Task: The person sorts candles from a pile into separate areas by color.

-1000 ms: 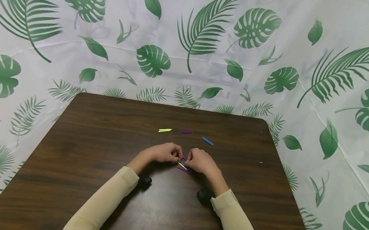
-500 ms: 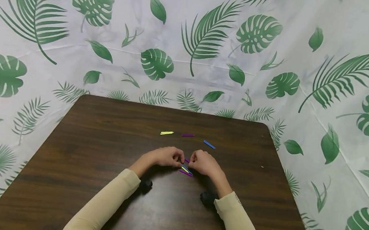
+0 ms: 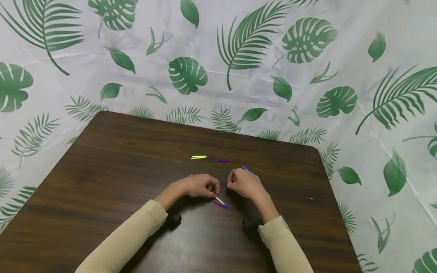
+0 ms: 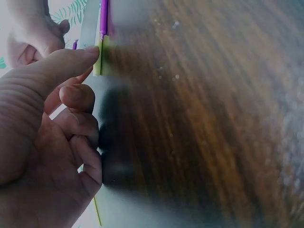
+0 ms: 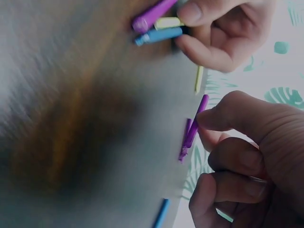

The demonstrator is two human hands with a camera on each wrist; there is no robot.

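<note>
My right hand (image 3: 246, 183) pinches a thin purple stick (image 5: 197, 121) between thumb and forefinger, a little above the table. The other fingers of that hand are curled in the right wrist view. My left hand (image 3: 198, 185) pinches the ends of a yellow stick (image 5: 167, 22) and a blue stick (image 5: 161, 34) lying side by side near the table's middle. Another purple stick (image 3: 220, 205) lies along the near side of this small bunch. In the left wrist view the left thumb rests against the yellow stick's end (image 4: 98, 61).
Farther back on the brown wooden table (image 3: 125, 146) lie a pair of yellow sticks (image 3: 199, 157), a purple stick (image 3: 223, 160) and blue sticks (image 3: 247, 169), partly behind the right hand. A tiny yellow bit (image 3: 311, 198) lies at the right. Leaf-patterned cloth (image 3: 244, 100) hangs behind.
My right hand has moved away from the bunch, back toward the far sticks, carrying the purple stick. The left hand stays at the bunch. The head view has shifted slightly.
</note>
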